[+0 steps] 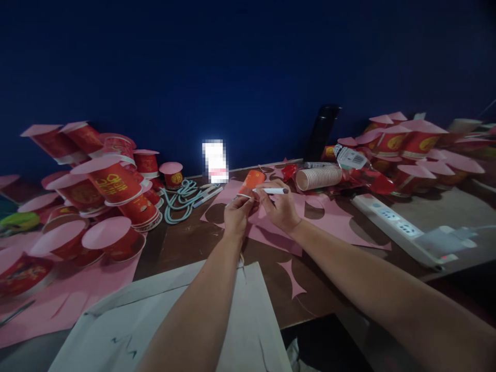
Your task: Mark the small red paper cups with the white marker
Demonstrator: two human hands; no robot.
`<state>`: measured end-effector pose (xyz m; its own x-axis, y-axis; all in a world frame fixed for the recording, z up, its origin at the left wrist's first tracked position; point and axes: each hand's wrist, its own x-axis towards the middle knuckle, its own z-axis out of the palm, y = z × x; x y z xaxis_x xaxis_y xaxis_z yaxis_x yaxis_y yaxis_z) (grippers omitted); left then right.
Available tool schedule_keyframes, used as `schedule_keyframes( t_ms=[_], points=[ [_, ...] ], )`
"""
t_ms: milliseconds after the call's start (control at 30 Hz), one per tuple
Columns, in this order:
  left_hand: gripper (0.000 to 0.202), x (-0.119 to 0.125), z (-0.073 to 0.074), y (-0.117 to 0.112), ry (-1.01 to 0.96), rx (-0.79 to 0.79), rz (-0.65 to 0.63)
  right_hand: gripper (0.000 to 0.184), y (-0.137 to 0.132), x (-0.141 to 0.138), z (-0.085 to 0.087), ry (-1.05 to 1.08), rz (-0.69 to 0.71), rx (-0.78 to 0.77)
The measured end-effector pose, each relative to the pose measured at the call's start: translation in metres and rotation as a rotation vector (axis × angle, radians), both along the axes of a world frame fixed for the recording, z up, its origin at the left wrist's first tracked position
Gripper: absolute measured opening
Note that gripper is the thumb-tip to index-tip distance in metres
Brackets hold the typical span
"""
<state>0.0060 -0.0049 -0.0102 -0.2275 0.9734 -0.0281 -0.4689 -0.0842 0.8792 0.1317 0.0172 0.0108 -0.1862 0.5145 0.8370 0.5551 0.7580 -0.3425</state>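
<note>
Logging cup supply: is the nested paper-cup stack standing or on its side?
On its side. The paper-cup stack runs sideways, one round end facing left toward the right hand, rims ribbing its length.

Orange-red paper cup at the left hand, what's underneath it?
Pink cut-out paper shows beside the cup. Whatever lies directly underneath is covered by the cup and left hand; whether they touch is unclear.

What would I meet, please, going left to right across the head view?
Stacked red cups, coiled cord, lit screen, left hand with orange cup, right hand with white pen, nested paper cups, power strip.
</note>
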Motion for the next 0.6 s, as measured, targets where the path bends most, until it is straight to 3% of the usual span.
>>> schedule_keyframes(
  t_ms=[600],
  points=[
    [0.030,-0.001,0.007,-0.004,-0.087,-0.049,-0.022,0.021,-0.003,-0.001,0.001,0.048,0.005,0.024]
  ],
)
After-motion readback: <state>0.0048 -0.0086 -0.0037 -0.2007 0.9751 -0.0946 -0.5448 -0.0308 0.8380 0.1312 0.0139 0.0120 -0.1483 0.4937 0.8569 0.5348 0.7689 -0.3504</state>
